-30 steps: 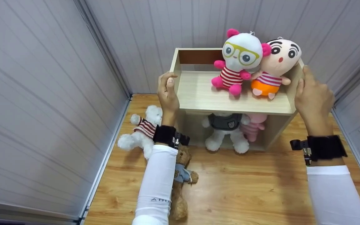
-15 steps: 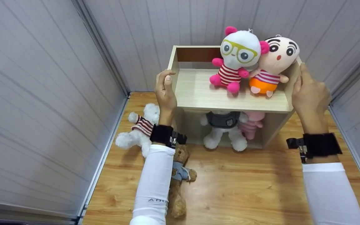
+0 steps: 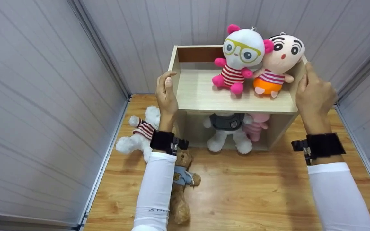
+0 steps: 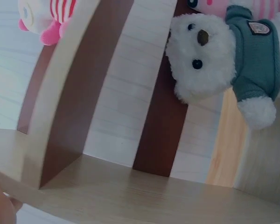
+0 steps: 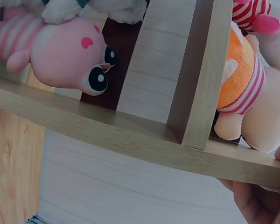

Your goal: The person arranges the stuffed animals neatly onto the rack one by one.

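A pale wooden two-tier shelf (image 3: 233,107) stands against the back wall. My left hand (image 3: 166,96) holds its left side panel near the top, fingers bent at the edge; in the left wrist view only a bit of that hand (image 4: 2,205) shows. On the right panel, my right hand (image 3: 316,96) grips the upper edge, with the panel between thumb and fingers (image 5: 259,203) in the right wrist view. A plush panda (image 3: 233,75) with yellow glasses leans against a boy doll (image 3: 270,85) on the top tier. Below sit a white bear (image 4: 200,58) in a dark shirt and a pink plush (image 5: 67,53).
On the floor left of the shelf lies a white plush bear (image 3: 145,130) in a striped shirt. A brown bear (image 3: 180,189) in a blue shirt lies under my left forearm, partly hidden. Panelled walls (image 3: 43,96) enclose the wooden floor (image 3: 236,192).
In the head view everything has shifted slightly left and up together, walls included. Both hands stay on the shelf's side panels, and the plush toys keep their places.
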Tool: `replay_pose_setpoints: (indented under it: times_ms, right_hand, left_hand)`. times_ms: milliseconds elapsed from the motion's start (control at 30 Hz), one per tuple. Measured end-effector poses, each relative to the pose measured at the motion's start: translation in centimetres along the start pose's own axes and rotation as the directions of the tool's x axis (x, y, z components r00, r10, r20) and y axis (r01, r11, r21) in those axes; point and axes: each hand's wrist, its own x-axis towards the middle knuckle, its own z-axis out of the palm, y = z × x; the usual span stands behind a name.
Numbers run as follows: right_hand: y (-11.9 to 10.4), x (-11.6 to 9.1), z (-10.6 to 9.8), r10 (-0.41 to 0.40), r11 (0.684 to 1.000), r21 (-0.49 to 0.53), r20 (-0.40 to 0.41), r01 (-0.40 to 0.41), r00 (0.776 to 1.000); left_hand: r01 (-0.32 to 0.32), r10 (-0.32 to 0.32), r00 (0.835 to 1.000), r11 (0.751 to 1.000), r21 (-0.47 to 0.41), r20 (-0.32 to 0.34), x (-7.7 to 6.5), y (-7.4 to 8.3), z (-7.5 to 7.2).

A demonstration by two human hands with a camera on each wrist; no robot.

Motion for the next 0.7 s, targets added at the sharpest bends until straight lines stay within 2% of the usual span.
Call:
replay_pose_setpoints:
  times_ms: [267,467,600,700]
  right_hand:
    - [0.0,0.1,-0.1,0.002,1.000,0.011,0.009,-0.002,1.000]
    - [0.0,-0.1,-0.2,-0.010,1.000,0.024,0.009,0.010,1.000]
    - [0.0,-0.1,-0.2,-0.007,1.000,0.017,0.016,0.007,1.000]
    - [0.0,0.0,-0.2,-0.006,1.000,0.010,0.016,0.006,1.000]
  left_hand:
    - [0.055,-0.060,0.994,0.997,0.060,0.089,-0.7,1.0,-0.7]
    - [0.095,-0.098,0.984,0.995,0.029,0.148,-1.6,1.7,-2.0]
    - [0.148,-0.153,0.969,0.988,0.037,0.192,-2.4,2.0,-2.9]
    - [0.174,-0.188,0.957,0.981,0.081,0.220,-3.0,2.2,-3.6]
